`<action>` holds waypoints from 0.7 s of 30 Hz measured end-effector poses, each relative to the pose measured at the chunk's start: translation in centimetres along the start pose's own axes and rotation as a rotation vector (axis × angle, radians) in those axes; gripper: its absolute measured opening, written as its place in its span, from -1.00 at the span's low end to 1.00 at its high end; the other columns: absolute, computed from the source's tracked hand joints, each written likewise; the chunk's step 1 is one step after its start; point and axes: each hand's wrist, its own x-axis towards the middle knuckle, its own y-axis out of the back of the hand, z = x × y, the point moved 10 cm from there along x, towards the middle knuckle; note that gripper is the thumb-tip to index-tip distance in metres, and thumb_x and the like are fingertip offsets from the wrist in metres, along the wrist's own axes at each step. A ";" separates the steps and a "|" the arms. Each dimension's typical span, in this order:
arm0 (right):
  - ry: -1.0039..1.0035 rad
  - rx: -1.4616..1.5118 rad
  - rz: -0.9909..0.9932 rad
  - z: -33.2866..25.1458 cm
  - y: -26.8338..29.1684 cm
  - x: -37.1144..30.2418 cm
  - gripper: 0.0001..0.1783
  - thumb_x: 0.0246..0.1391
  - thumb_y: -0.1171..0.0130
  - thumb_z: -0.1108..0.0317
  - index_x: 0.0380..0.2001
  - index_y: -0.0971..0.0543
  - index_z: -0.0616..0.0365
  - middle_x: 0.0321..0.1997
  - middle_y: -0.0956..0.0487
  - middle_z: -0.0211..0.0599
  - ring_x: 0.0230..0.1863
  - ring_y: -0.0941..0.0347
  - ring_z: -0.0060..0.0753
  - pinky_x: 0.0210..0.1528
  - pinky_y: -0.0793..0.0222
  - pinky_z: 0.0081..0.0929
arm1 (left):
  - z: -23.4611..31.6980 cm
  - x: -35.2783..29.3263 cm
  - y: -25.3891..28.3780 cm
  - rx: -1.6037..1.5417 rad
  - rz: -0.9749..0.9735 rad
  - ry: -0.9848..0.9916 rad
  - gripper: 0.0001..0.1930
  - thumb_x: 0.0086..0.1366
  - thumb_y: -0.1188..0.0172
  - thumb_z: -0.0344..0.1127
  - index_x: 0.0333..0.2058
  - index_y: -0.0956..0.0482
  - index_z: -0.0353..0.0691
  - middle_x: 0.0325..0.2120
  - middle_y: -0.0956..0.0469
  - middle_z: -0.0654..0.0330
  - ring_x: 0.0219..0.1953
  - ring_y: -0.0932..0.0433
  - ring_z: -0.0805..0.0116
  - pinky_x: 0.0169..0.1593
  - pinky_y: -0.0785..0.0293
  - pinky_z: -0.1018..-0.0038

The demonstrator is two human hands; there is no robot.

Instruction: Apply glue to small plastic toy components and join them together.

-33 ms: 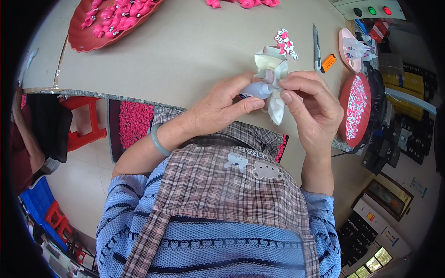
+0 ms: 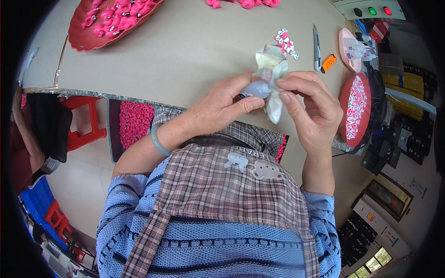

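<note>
My left hand (image 2: 221, 101) is closed around a small translucent squeeze bottle (image 2: 256, 89), its nozzle end turned to the right. A crumpled whitish cloth (image 2: 274, 110) wraps the nozzle, hiding the tip. My right hand (image 2: 315, 104) pinches the cloth between thumb and fingers, just right of the bottle. Part of the cloth spreads out above the hands, close to a small pile of pink and white pieces (image 2: 286, 45) on the table (image 2: 176, 51).
Pink figures fill a red scalloped tray (image 2: 88, 44) at far left. To the right lie a utility knife (image 2: 316, 48), an orange blade case (image 2: 328, 63), a pink dish (image 2: 344, 51) with similar bottles, and a red dish (image 2: 345, 97) of small pieces. A red stool (image 2: 90, 134) stands below left.
The cloth has shifted slightly at the nozzle, and my right fingers have moved a little to the left with it. My left hand stays almost still on the bottle.
</note>
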 end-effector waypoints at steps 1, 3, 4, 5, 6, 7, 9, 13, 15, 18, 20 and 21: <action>0.001 0.001 -0.001 -0.1 0.1 0.1 -0.78 -0.14 -0.20 0.66 -0.34 -0.63 0.24 -0.31 -0.57 -0.25 -0.34 -0.52 -0.47 -0.33 -0.43 -0.58 | -0.5 0.0 -0.1 0.006 -0.016 0.055 -0.55 0.31 -0.07 -0.11 -0.04 -0.37 -0.41 -0.33 -0.50 0.11 -0.30 -0.49 0.38 -0.20 -0.43 0.45; 0.076 -0.103 -0.113 -1.2 -0.9 0.4 -0.75 -0.19 -0.22 0.65 -0.35 -0.64 0.20 -0.34 -0.59 -0.26 -0.36 -0.52 -0.41 -0.37 -0.43 -0.55 | -0.1 0.0 0.1 0.016 -0.003 0.030 -0.54 0.30 -0.07 -0.10 -0.04 -0.36 -0.42 -0.35 -0.50 0.12 -0.32 -0.49 0.38 -0.21 -0.43 0.45; 0.076 -0.103 -0.114 -1.2 -0.7 0.6 -0.75 -0.19 -0.22 0.65 -0.35 -0.64 0.20 -0.34 -0.59 -0.26 -0.36 -0.52 -0.41 -0.37 -0.43 -0.55 | 0.2 0.0 0.2 0.026 0.007 0.006 -0.53 0.30 -0.07 -0.09 -0.03 -0.36 -0.43 -0.36 -0.50 0.12 -0.33 -0.48 0.39 -0.23 -0.43 0.46; 0.099 -0.123 -0.178 -1.5 -1.1 0.7 -0.76 -0.19 -0.23 0.66 -0.35 -0.63 0.23 -0.32 -0.59 -0.21 -0.31 -0.51 -0.39 -0.30 -0.43 -0.53 | 0.3 0.1 0.2 0.026 0.008 0.005 -0.53 0.30 -0.07 -0.09 -0.03 -0.36 -0.43 -0.36 -0.50 0.12 -0.33 -0.48 0.39 -0.23 -0.43 0.46; 0.122 -0.142 -0.241 -1.6 -1.5 0.7 -0.76 -0.20 -0.25 0.66 -0.35 -0.62 0.27 -0.29 -0.58 -0.16 -0.27 -0.50 -0.37 -0.23 -0.44 -0.51 | 0.4 0.1 0.1 0.010 -0.005 0.007 -0.52 0.30 -0.08 -0.08 -0.03 -0.36 -0.43 -0.37 -0.49 0.12 -0.34 -0.48 0.39 -0.24 -0.42 0.45; 0.123 -0.141 -0.243 -1.7 -1.4 1.1 -0.76 -0.20 -0.25 0.66 -0.35 -0.62 0.27 -0.29 -0.58 -0.16 -0.27 -0.50 -0.37 -0.23 -0.44 -0.51 | 0.4 0.0 0.0 -0.005 -0.016 0.009 -0.52 0.30 -0.08 -0.08 -0.03 -0.36 -0.43 -0.38 -0.49 0.12 -0.34 -0.48 0.39 -0.24 -0.41 0.45; 0.254 -0.287 -0.262 -2.6 -1.7 1.5 -0.74 -0.22 -0.26 0.61 -0.35 -0.65 0.16 -0.35 -0.58 -0.29 -0.37 -0.52 -0.40 -0.40 -0.43 -0.54 | 0.5 0.0 -0.1 0.034 -0.012 -0.006 -0.53 0.30 -0.08 -0.08 -0.05 -0.36 -0.41 -0.39 -0.48 0.12 -0.35 -0.47 0.38 -0.25 -0.41 0.45; 0.082 -0.157 -0.254 -0.8 -1.9 1.5 -0.76 -0.20 -0.27 0.60 -0.35 -0.64 0.18 -0.34 -0.56 -0.30 -0.36 -0.51 -0.41 -0.38 -0.43 -0.54 | 0.5 0.1 -0.1 0.116 -0.013 -0.059 -0.57 0.30 -0.07 -0.08 -0.07 -0.38 -0.37 -0.40 -0.47 0.11 -0.37 -0.46 0.35 -0.27 -0.39 0.43; 0.099 -0.177 -0.291 -0.9 -2.1 1.6 -0.77 -0.18 -0.27 0.58 -0.34 -0.63 0.20 -0.32 -0.54 -0.30 -0.35 -0.50 -0.42 -0.35 -0.44 -0.53 | 0.5 0.1 -0.1 0.093 -0.013 -0.054 -0.58 0.30 -0.07 -0.08 -0.09 -0.38 -0.36 -0.42 -0.47 0.11 -0.37 -0.46 0.35 -0.27 -0.39 0.42; 0.118 -0.165 -0.355 -1.0 -2.6 1.9 -0.73 -0.17 -0.25 0.64 -0.28 -0.62 0.25 -0.21 -0.52 -0.22 -0.27 -0.50 -0.46 -0.30 -0.47 -0.56 | 0.8 0.1 -0.1 0.072 -0.006 -0.053 -0.60 0.31 -0.06 -0.09 -0.11 -0.39 -0.35 -0.43 -0.46 0.12 -0.38 -0.45 0.35 -0.28 -0.38 0.42; 0.124 -0.188 -0.361 -1.1 -2.7 2.0 -0.74 -0.17 -0.25 0.64 -0.30 -0.61 0.26 -0.24 -0.52 -0.24 -0.27 -0.50 -0.43 -0.30 -0.47 -0.54 | 1.0 0.1 0.2 0.074 0.002 -0.057 -0.61 0.31 -0.06 -0.10 -0.12 -0.39 -0.35 -0.44 -0.46 0.12 -0.39 -0.44 0.35 -0.29 -0.37 0.42; 0.131 -0.212 -0.366 -1.2 -2.8 2.0 -0.74 -0.17 -0.24 0.63 -0.31 -0.61 0.26 -0.27 -0.53 -0.26 -0.27 -0.50 -0.41 -0.31 -0.46 -0.53 | 1.0 0.2 0.1 0.093 -0.017 -0.031 -0.63 0.30 -0.06 -0.11 -0.13 -0.40 -0.34 -0.44 -0.46 0.12 -0.39 -0.44 0.34 -0.30 -0.37 0.41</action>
